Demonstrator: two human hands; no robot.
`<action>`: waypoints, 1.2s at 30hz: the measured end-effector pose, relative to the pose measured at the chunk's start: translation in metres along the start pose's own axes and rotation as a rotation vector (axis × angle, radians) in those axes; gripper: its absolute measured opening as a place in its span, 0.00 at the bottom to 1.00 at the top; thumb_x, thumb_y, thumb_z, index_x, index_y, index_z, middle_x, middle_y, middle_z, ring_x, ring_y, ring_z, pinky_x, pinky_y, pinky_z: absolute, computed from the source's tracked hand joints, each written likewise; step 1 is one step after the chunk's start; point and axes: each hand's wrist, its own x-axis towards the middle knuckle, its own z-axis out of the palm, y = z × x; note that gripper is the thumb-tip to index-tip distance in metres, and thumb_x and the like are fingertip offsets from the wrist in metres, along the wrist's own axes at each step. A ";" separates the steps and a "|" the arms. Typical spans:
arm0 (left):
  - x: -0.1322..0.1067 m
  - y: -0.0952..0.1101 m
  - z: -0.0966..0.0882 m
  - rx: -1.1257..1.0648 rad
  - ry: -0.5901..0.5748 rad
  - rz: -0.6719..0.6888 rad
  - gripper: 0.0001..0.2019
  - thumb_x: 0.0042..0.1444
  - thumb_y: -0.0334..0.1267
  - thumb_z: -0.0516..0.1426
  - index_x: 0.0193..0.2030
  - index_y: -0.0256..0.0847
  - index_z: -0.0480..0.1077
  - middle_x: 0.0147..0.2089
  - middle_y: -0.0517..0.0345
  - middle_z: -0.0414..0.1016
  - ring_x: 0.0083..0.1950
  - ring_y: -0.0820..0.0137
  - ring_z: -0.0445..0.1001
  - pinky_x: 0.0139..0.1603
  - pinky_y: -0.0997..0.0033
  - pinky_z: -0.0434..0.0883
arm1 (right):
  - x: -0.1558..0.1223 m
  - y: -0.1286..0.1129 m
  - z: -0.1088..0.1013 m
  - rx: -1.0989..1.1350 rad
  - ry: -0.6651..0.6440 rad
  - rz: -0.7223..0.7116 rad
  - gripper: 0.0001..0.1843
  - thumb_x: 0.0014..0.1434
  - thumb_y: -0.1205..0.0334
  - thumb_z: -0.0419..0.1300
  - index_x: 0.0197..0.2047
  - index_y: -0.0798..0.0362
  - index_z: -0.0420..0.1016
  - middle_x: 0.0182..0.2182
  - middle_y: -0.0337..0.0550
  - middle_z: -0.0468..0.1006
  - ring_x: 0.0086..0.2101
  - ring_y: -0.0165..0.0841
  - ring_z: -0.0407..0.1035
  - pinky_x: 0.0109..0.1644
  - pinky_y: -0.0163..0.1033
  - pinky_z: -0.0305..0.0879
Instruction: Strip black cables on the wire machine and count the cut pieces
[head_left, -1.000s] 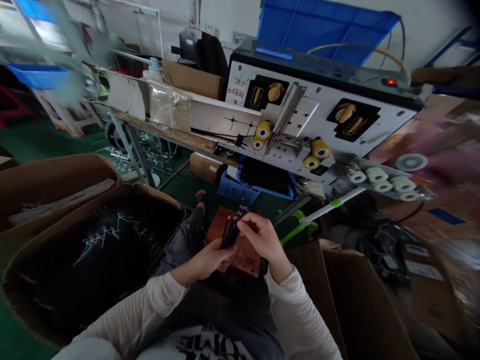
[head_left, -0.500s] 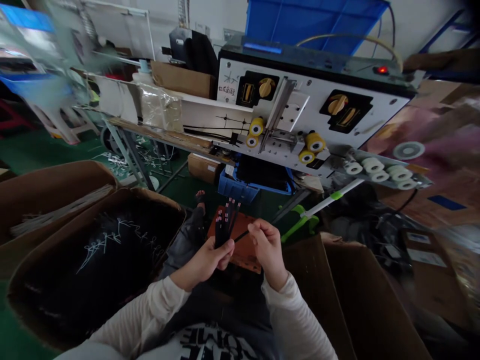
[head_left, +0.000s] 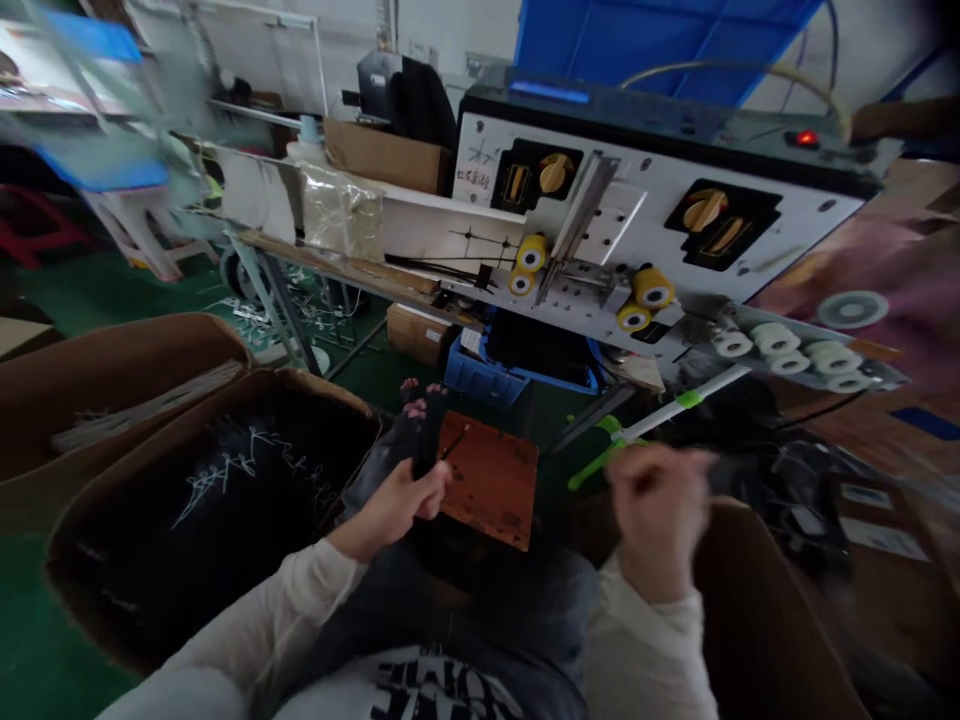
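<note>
My left hand (head_left: pixel 396 505) is closed around a small bundle of thin black strips with pink tips (head_left: pixel 426 432), held upright over my lap. Just to its right an orange-brown board (head_left: pixel 491 480) rests on my knees. My right hand (head_left: pixel 654 520) is out to the right, away from the bundle, smeared by motion, its fingers curled; I cannot make out anything in it. It hovers above the rim of a cardboard box (head_left: pixel 757 610) at my right.
A white machine panel (head_left: pixel 675 235) with yellow rollers and white rollers stands ahead. An open cardboard box (head_left: pixel 202 500) of black pieces sits at my left, another box (head_left: pixel 112 370) behind it. A blue crate (head_left: pixel 517 375) lies under the bench. A green-and-white handle (head_left: pixel 645 425) leans nearby.
My right hand has left the bundle and swung out to the right over the box. My left hand keeps the bundle, shifted slightly left and lower.
</note>
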 end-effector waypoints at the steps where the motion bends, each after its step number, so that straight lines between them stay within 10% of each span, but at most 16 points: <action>1: 0.004 0.007 0.006 0.016 -0.061 0.010 0.20 0.45 0.50 0.64 0.31 0.37 0.63 0.16 0.72 0.51 0.17 0.84 0.48 0.19 0.79 0.46 | -0.003 -0.001 0.015 0.043 -0.056 -0.001 0.17 0.62 0.51 0.49 0.27 0.50 0.68 0.19 0.39 0.66 0.21 0.30 0.60 0.24 0.37 0.59; 6: 0.015 0.030 0.026 -0.074 -0.187 -0.065 0.11 0.47 0.35 0.60 0.36 0.36 0.66 0.19 0.71 0.52 0.18 0.83 0.49 0.20 0.79 0.48 | -0.020 -0.018 0.084 0.311 -0.355 -0.043 0.10 0.60 0.55 0.56 0.43 0.50 0.70 0.36 0.43 0.74 0.36 0.33 0.69 0.40 0.39 0.66; 11: 0.017 0.023 0.023 -0.177 -0.258 -0.140 0.08 0.45 0.34 0.57 0.32 0.37 0.63 0.21 0.68 0.55 0.17 0.83 0.50 0.19 0.79 0.49 | -0.015 -0.024 0.092 0.343 -0.392 -0.053 0.09 0.60 0.56 0.57 0.43 0.50 0.68 0.32 0.40 0.71 0.32 0.31 0.67 0.38 0.37 0.65; 15: 0.026 0.035 0.034 -0.033 -0.186 0.022 0.13 0.50 0.44 0.60 0.31 0.35 0.65 0.18 0.70 0.52 0.16 0.83 0.49 0.18 0.79 0.47 | -0.013 -0.015 0.099 0.506 -0.378 -0.033 0.19 0.59 0.47 0.56 0.49 0.48 0.63 0.40 0.45 0.71 0.40 0.34 0.69 0.45 0.40 0.67; 20: 0.049 0.098 0.079 0.135 -0.167 0.270 0.12 0.58 0.42 0.55 0.32 0.33 0.66 0.16 0.71 0.51 0.16 0.84 0.50 0.19 0.81 0.47 | -0.028 -0.008 0.135 0.707 -0.621 0.009 0.31 0.50 0.42 0.63 0.52 0.48 0.63 0.43 0.45 0.73 0.43 0.37 0.70 0.48 0.43 0.67; 31: 0.075 0.217 0.176 0.495 -0.169 0.666 0.33 0.53 0.40 0.27 0.40 0.12 0.63 0.24 0.70 0.42 0.18 0.91 0.56 0.20 0.70 0.42 | -0.040 0.067 0.198 0.630 -0.410 0.344 0.17 0.47 0.50 0.65 0.34 0.54 0.71 0.22 0.35 0.68 0.24 0.27 0.65 0.28 0.33 0.64; 36: 0.065 0.226 0.197 0.502 -0.168 0.799 0.16 0.60 0.36 0.41 0.23 0.39 0.61 0.20 0.69 0.43 0.14 0.86 0.49 0.19 0.83 0.47 | -0.042 0.102 0.199 0.624 -0.334 0.397 0.21 0.55 0.43 0.56 0.36 0.54 0.70 0.20 0.33 0.65 0.21 0.27 0.63 0.22 0.31 0.60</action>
